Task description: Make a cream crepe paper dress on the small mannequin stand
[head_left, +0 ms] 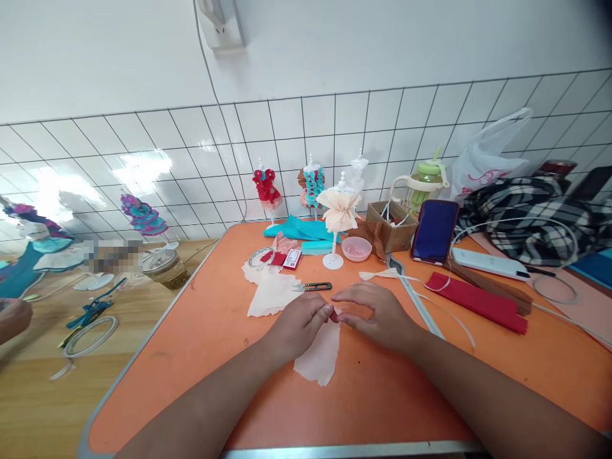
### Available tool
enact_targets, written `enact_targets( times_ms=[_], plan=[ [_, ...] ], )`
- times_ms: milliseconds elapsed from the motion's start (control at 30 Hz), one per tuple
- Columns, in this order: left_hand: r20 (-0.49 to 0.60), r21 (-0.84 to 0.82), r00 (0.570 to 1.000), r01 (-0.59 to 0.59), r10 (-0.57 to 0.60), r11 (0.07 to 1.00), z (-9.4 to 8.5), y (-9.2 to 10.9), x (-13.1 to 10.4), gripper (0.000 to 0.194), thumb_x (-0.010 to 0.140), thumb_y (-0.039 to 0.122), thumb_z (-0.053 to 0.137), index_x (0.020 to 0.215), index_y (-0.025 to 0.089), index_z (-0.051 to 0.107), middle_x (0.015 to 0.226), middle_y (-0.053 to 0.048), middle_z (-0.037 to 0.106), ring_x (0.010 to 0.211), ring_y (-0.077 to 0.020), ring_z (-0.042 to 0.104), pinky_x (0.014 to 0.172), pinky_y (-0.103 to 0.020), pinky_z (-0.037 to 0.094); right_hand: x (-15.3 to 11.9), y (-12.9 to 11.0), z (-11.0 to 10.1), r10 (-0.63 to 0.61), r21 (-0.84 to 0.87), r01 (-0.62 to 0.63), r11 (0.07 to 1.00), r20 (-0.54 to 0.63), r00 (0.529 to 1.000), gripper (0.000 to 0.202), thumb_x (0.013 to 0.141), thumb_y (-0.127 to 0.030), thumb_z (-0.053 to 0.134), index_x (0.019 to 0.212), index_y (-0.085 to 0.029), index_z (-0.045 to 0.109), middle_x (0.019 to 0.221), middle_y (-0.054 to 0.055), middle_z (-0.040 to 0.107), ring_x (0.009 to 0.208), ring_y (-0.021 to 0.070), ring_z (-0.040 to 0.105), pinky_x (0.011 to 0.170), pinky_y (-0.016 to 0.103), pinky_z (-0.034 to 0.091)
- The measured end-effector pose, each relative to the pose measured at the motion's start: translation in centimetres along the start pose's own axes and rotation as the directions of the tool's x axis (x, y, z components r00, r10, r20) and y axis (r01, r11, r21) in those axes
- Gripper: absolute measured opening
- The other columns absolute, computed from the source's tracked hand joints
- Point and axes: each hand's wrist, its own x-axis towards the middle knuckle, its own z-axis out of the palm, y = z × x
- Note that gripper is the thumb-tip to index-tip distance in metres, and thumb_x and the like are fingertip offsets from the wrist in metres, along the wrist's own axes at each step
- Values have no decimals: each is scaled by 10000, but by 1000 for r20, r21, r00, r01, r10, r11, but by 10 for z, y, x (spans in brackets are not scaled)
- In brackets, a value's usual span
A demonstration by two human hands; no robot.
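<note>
My left hand (301, 322) is closed, its thumb and fingers pinching the gathered top of a pale pink crepe piece (319, 357) that hangs down over the orange table (191, 382). Close against it on the right, my right hand (377, 315) has its thumb and fingers apart, the fingertips near the pinched end. Just beyond my hands lie small thread snips (313, 287) and a cream crepe sheet (270, 294). A white mini dress form (333, 260) wearing a cream ruffled dress (340, 210) stands upright behind them.
Behind are a pink bowl (356, 248), a cardboard box (394, 233), dressed forms and teal paper (296, 228). At right are a phone (434, 231), a power bank (490, 262) and a red strip (473, 301). Another person's hand (14, 319) shows at far left.
</note>
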Motion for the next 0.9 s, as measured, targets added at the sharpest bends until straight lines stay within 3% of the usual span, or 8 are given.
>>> enact_targets(
  times_ms=[67, 133, 233, 367, 500, 633, 733, 900],
  plan=[
    [16, -48, 1000, 2, -2, 999, 1, 1, 0, 455, 960, 400, 279, 834, 205, 670, 810, -22, 633, 814, -152, 572, 747, -274, 434, 0, -3, 5, -9, -17, 10, 1000, 28, 1000, 137, 867, -315, 565, 881, -257, 689, 808, 6, 705, 771, 146, 601, 734, 278, 439],
    [28, -72, 1000, 13, -11, 997, 3, 3, 0, 480, 959, 416, 261, 850, 204, 678, 793, -22, 626, 792, -151, 568, 722, -270, 436, 1, -3, 8, 5, -42, -4, 999, 45, 999, 173, 883, -282, 541, 799, -248, 688, 730, -6, 687, 714, 129, 582, 694, 258, 421],
    [9, -59, 998, 65, -64, 996, 4, 1, 0, 444, 946, 440, 292, 973, 218, 676, 805, -21, 635, 798, -163, 568, 719, -281, 445, 3, 1, 3, 47, -147, -40, 988, 47, 998, 161, 872, -271, 538, 802, -225, 676, 739, 12, 670, 724, 144, 567, 652, 257, 402],
    [-114, 20, 986, 129, -126, 991, 2, -9, 2, 392, 911, 400, 407, 1264, 267, 514, 893, -23, 640, 850, -178, 569, 753, -315, 465, 5, 17, -11, 197, -222, -195, 955, -15, 980, 143, 854, -243, 528, 821, -214, 664, 811, 14, 672, 748, 146, 577, 647, 253, 415],
    [-210, 183, 978, 33, 7, 983, -2, -23, 6, 202, 862, 322, 497, 1005, 229, 605, 1106, -57, 613, 1079, -229, 505, 904, -405, 431, 8, 35, -7, 270, -299, -275, 914, -57, 961, 180, 869, -279, 522, 876, -239, 698, 866, 1, 694, 786, 147, 602, 667, 257, 420],
    [-109, 328, 985, -89, 132, 940, 1, -25, 8, 120, 866, 295, 489, 814, 214, 562, 1340, -56, 502, 1296, -242, 338, 1029, -463, 343, 14, 44, 13, 247, -400, -227, 888, 0, 969, 232, 902, -313, 485, 967, -259, 701, 926, 6, 697, 853, 157, 607, 701, 262, 411],
    [-20, 390, 986, -145, 166, 909, 5, -22, 9, 175, 897, 293, 433, 775, 211, 528, 1320, -61, 530, 1332, -224, 298, 1064, -463, 310, 19, 44, 25, 258, -467, -204, 861, 54, 965, 270, 927, -336, 440, 1028, -278, 683, 968, 9, 686, 874, 156, 607, 691, 257, 401],
    [-9, 405, 992, -114, 129, 907, 11, -28, 12, 201, 904, 317, 419, 769, 207, 519, 1364, -39, 498, 1276, -246, 371, 1035, -475, 343, 22, 42, 32, 322, -580, -173, 796, 163, 933, 308, 951, -353, 379, 1107, -312, 642, 986, 19, 670, 887, 168, 603, 635, 248, 371]
  ],
)
